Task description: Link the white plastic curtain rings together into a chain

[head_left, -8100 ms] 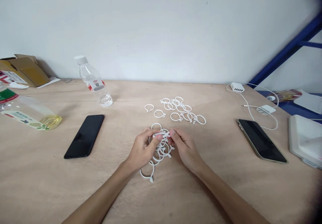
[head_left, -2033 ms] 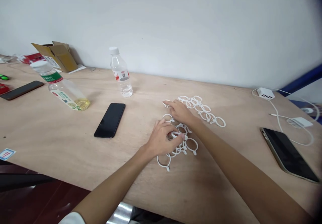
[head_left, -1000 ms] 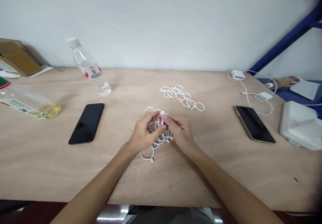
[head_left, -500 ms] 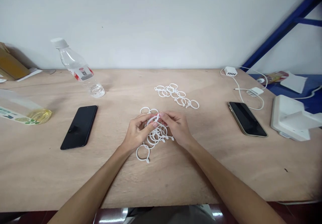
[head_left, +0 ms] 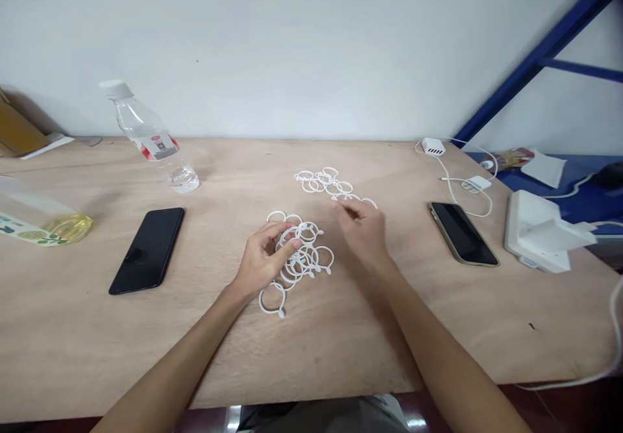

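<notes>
My left hand is closed, thumb and fingers pinching a white plastic ring above a loose pile of similar rings. These look like curtain rings, each with a small tab or eyelet on its rim. One ring lies at the near end of the pile. My right hand is off to the right of the pile, fingertips pressed together, close to a second group of white rings further back. Whatever those fingertips hold, if anything, is hidden. The right hand partly covers the nearest rings of that group.
A black phone and a tilted-looking water bottle are on the left, with a clear container of yellow liquid at the edge. On the right lie another phone, a white charger stand and a USB hub with cables.
My right hand has left the ring in my left hand and moved right and away, toward the far group. My left hand keeps its pinch. The view has shifted slightly.
</notes>
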Action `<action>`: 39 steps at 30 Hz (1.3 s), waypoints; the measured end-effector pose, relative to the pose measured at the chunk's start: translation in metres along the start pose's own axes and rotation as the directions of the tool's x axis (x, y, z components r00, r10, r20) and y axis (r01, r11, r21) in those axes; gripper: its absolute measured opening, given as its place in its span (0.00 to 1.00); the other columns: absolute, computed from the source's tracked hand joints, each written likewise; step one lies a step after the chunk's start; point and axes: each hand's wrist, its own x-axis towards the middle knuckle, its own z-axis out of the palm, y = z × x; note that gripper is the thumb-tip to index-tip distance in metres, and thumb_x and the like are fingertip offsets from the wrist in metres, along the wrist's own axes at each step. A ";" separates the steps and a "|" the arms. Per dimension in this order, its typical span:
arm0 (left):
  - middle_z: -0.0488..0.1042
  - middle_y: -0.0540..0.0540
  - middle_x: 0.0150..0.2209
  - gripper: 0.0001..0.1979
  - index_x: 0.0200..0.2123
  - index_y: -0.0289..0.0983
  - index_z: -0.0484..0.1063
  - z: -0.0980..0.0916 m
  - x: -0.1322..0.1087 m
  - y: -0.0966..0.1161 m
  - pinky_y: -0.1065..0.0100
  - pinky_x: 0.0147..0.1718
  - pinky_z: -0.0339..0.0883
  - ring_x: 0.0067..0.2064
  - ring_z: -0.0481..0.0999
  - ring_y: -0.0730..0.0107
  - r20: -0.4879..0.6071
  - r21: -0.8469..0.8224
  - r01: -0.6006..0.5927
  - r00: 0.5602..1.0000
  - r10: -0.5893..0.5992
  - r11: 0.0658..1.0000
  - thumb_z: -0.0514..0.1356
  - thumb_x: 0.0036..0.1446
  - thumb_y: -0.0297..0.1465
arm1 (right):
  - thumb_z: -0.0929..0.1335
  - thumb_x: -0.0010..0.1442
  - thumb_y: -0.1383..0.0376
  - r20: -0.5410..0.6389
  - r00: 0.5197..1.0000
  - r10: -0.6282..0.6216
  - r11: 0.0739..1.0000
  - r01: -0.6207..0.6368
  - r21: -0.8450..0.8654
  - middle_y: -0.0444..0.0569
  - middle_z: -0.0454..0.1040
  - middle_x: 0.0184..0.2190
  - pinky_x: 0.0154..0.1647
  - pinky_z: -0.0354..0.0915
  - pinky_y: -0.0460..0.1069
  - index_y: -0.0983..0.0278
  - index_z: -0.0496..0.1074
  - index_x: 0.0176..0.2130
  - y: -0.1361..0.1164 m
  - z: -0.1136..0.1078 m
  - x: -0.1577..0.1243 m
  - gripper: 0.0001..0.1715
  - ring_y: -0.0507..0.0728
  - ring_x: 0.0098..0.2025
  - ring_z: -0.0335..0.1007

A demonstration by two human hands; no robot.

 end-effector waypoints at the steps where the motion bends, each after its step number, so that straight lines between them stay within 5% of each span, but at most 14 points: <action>1: 0.76 0.41 0.42 0.16 0.42 0.34 0.77 0.001 0.000 -0.002 0.63 0.44 0.66 0.45 0.73 0.60 -0.019 -0.004 -0.003 1.000 0.003 1.000 0.65 0.53 0.38 | 0.66 0.55 0.59 -0.087 0.996 -0.004 0.994 -0.006 -0.108 0.49 0.76 0.30 0.37 0.63 0.51 0.65 0.78 0.35 0.009 -0.009 0.007 0.14 0.56 0.31 0.68; 5: 0.76 0.39 0.46 0.20 0.47 0.36 0.75 0.002 -0.001 -0.010 0.59 0.49 0.65 0.48 0.73 0.58 -0.039 0.003 -0.011 0.999 0.011 1.000 0.66 0.52 0.38 | 0.68 0.48 0.63 -0.137 0.989 0.052 0.858 -0.115 -0.500 0.55 0.73 0.37 0.44 0.62 0.56 0.65 0.75 0.43 0.050 -0.042 0.028 0.21 0.62 0.41 0.68; 10: 0.75 0.39 0.49 0.20 0.50 0.38 0.74 0.001 -0.001 -0.010 0.57 0.50 0.65 0.50 0.72 0.58 -0.018 0.058 -0.033 0.999 0.034 0.998 0.65 0.54 0.37 | 0.69 0.47 0.61 -0.061 0.985 0.161 0.822 -0.168 -0.544 0.54 0.72 0.36 0.43 0.61 0.55 0.63 0.77 0.34 0.074 -0.055 0.033 0.12 0.62 0.41 0.67; 13: 0.75 0.40 0.47 0.20 0.51 0.40 0.73 0.000 -0.001 -0.006 0.56 0.50 0.64 0.49 0.72 0.58 0.034 0.156 -0.051 0.998 0.046 0.986 0.64 0.55 0.36 | 0.70 0.48 0.60 -0.117 0.989 0.095 0.901 -0.136 -0.413 0.53 0.72 0.32 0.42 0.61 0.55 0.64 0.77 0.29 0.068 -0.051 0.033 0.10 0.60 0.37 0.66; 16: 0.75 0.41 0.46 0.19 0.50 0.40 0.74 -0.001 -0.001 -0.003 0.56 0.50 0.63 0.48 0.71 0.58 0.070 0.221 -0.066 0.996 0.052 0.973 0.63 0.55 0.36 | 0.71 0.48 0.56 -0.135 0.978 0.158 0.987 -0.162 -0.016 0.47 0.71 0.28 0.35 0.61 0.51 0.65 0.74 0.32 0.051 -0.039 0.033 0.15 0.54 0.29 0.62; 18: 0.75 0.41 0.44 0.17 0.48 0.39 0.74 -0.001 -0.001 -0.002 0.56 0.50 0.62 0.48 0.70 0.57 0.072 0.252 -0.079 0.995 0.063 0.965 0.63 0.56 0.36 | 0.72 0.47 0.53 -0.002 0.972 0.234 0.931 -0.223 0.290 0.43 0.69 0.25 0.29 0.58 0.48 0.64 0.72 0.32 0.036 -0.029 0.028 0.18 0.50 0.25 0.59; 21: 0.75 0.42 0.43 0.15 0.46 0.39 0.75 0.000 -0.001 -0.001 0.56 0.50 0.60 0.48 0.69 0.57 0.067 0.299 -0.101 0.994 0.085 0.949 0.63 0.55 0.36 | 0.73 0.47 0.52 0.263 0.937 0.231 0.799 -0.337 0.497 0.39 0.65 0.22 0.26 0.56 0.45 0.64 0.69 0.30 0.012 -0.013 0.016 0.19 0.48 0.23 0.57; 26: 0.73 0.43 0.42 0.16 0.45 0.40 0.75 0.002 -0.003 0.003 0.57 0.50 0.60 0.49 0.67 0.57 0.063 0.305 -0.086 0.996 0.070 0.949 0.64 0.53 0.38 | 0.72 0.53 0.54 0.581 0.806 0.112 0.655 -0.500 0.567 0.40 0.66 0.22 0.28 0.57 0.45 0.63 0.67 0.27 -0.015 0.001 -0.006 0.17 0.49 0.25 0.59; 33: 0.73 0.44 0.37 0.17 0.37 0.38 0.75 0.003 -0.003 0.006 0.60 0.48 0.61 0.44 0.69 0.62 -0.051 0.185 -0.115 0.991 0.127 0.976 0.50 0.65 0.41 | 0.72 0.53 0.54 0.743 0.668 0.047 0.601 -0.612 0.513 0.40 0.63 0.21 0.26 0.56 0.46 0.63 0.68 0.28 -0.027 0.006 -0.020 0.16 0.49 0.24 0.55; 36: 0.72 0.46 0.31 0.17 0.30 0.38 0.70 0.003 -0.005 0.006 0.62 0.42 0.62 0.38 0.69 0.64 -0.171 0.123 -0.112 0.976 0.132 0.986 0.51 0.65 0.42 | 0.72 0.53 0.54 0.733 0.676 0.078 0.638 -0.599 0.485 0.40 0.63 0.21 0.25 0.55 0.45 0.63 0.70 0.31 -0.028 0.011 -0.025 0.15 0.49 0.24 0.56; 39: 0.69 0.47 0.29 0.16 0.27 0.38 0.66 0.002 -0.007 0.009 0.63 0.39 0.62 0.35 0.67 0.65 -0.189 0.156 -0.159 0.964 0.187 0.975 0.52 0.64 0.40 | 0.73 0.51 0.54 0.626 0.766 0.143 0.699 -0.526 0.484 0.40 0.66 0.23 0.24 0.55 0.45 0.63 0.73 0.34 -0.028 0.014 -0.026 0.16 0.48 0.24 0.57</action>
